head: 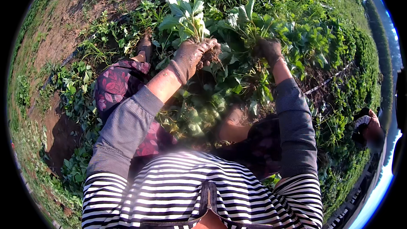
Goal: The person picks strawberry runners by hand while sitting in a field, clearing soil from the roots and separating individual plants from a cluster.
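My left hand [194, 54], in a muddy glove, is closed round the base of an uprooted leafy plant [192, 22]. Its leaves stand up above the fist, and soil-caked roots [210, 58] hang out beside the fingers. To the right, my right hand [268, 49], also in a dirty glove, is at the stems of another leafy plant [251, 25]. Its fingers are partly hidden by shadow and leaves, so whether they grip the stems cannot be told. Dense green foliage [222, 92] lies below and between both hands.
My bare feet rest among the plants, one at the left [145, 46] and one nearer my body [233, 125]. A thin pale line, perhaps a hose [327, 82], crosses soil at the right. Bare brown soil [73, 16] shows at upper left. Another person [370, 128] is at the far right edge.
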Demonstrator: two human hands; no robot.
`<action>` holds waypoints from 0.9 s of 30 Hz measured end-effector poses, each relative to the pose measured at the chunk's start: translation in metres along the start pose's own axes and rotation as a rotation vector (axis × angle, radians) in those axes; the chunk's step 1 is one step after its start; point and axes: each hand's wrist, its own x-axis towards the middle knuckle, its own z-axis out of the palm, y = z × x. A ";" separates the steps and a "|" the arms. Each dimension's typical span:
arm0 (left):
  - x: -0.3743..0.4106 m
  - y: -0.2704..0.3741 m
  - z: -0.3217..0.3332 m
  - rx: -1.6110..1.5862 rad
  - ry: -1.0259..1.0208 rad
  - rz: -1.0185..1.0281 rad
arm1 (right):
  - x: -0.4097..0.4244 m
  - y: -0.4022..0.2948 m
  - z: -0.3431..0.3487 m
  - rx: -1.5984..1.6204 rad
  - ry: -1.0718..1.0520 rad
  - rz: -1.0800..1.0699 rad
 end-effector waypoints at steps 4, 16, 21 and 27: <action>0.005 -0.023 0.023 -0.092 -0.086 0.113 | -0.055 -0.065 -0.008 -0.063 -0.038 -0.135; -0.025 -0.025 0.033 0.076 -0.189 0.204 | -0.137 -0.077 0.059 -0.581 -0.290 -0.625; -0.016 -0.033 0.023 0.130 -0.265 0.273 | -0.132 -0.072 0.061 -0.987 -0.163 -1.172; 0.000 -0.038 0.010 -0.204 -0.255 0.170 | -0.150 -0.092 0.059 0.004 -0.444 -0.314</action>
